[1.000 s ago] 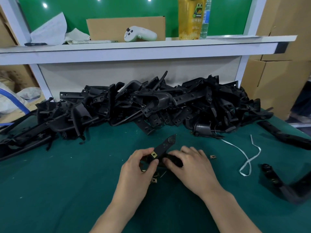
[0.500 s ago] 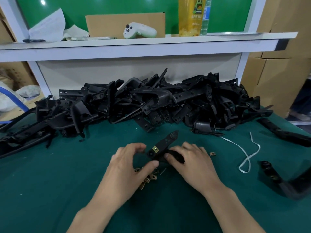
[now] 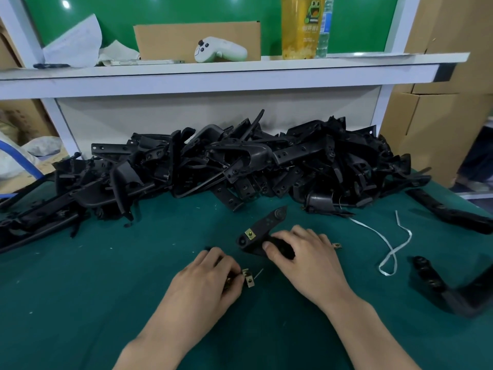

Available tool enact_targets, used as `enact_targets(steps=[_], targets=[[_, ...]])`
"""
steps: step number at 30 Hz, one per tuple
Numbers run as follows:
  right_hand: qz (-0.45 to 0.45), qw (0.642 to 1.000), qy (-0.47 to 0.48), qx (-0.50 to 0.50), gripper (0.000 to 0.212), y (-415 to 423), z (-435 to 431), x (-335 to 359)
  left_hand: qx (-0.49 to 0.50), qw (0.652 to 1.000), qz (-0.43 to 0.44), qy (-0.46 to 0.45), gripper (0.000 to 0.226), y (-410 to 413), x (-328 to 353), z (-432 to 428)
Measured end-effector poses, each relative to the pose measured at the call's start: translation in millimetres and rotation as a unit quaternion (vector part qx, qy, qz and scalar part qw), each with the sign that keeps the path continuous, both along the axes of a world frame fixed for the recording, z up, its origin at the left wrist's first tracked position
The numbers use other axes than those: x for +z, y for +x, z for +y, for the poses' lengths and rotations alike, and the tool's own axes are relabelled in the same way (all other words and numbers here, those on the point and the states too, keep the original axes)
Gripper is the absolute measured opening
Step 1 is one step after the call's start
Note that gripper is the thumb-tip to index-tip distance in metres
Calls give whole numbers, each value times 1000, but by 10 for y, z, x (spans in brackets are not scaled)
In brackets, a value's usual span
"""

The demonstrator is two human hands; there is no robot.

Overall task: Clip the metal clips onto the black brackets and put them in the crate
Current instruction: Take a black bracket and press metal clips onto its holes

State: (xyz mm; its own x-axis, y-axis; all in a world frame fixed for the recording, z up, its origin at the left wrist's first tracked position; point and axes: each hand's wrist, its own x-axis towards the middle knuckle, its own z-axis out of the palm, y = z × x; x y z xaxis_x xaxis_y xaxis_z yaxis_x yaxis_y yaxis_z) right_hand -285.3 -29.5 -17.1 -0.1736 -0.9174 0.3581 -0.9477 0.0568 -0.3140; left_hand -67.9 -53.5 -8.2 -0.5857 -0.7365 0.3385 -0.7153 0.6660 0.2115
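Observation:
My right hand (image 3: 306,260) grips a black bracket (image 3: 262,227) on the green mat, its far end pointing up and to the right. One brass-coloured metal clip (image 3: 250,233) sits clipped on the bracket near its lower left end. My left hand (image 3: 205,284) lies lower left of the bracket, with its fingertips curled round a loose metal clip (image 3: 248,277) on the mat. Another loose clip (image 3: 337,245) lies just right of my right hand. No crate is in view.
A big heap of black brackets (image 3: 226,166) fills the back of the green table (image 3: 80,289). A white strap (image 3: 389,247) and two more brackets (image 3: 448,287) (image 3: 453,214) lie at the right. A white shelf (image 3: 213,73) hangs above with a bottle and boxes.
My left hand has let go of the bracket's end and dropped down and left onto the loose clips. The right hand keeps holding the bracket, which now shows its fitted clip.

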Motion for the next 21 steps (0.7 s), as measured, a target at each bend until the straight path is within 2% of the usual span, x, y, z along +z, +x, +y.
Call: enact_targets(steps=[6, 11, 14, 17, 19, 21], targets=[[-7, 1000, -1, 14, 67, -1, 8, -2, 12, 1000, -18, -13, 34, -16, 4, -15], [-4, 1000, 0, 14, 67, 0, 2, 7, -9, 999, 32, 8, 31, -1, 0, -21], [-13, 1000, 0, 20, 67, 5, 3, 9, 1, 994, 105, 42, 22, 15, -14, -36], [-21, 999, -1, 26, 59, 3, 9, 8, 17, 974, 206, 97, 18, -7, -2, -52], [-22, 999, -2, 30, 56, 0, 16, 6, 41, 947, 290, 127, 20, -27, 50, -45], [-23, 999, -3, 32, 56, -3, 16, 7, 68, 907, 376, 177, 24, -22, 100, -54]])
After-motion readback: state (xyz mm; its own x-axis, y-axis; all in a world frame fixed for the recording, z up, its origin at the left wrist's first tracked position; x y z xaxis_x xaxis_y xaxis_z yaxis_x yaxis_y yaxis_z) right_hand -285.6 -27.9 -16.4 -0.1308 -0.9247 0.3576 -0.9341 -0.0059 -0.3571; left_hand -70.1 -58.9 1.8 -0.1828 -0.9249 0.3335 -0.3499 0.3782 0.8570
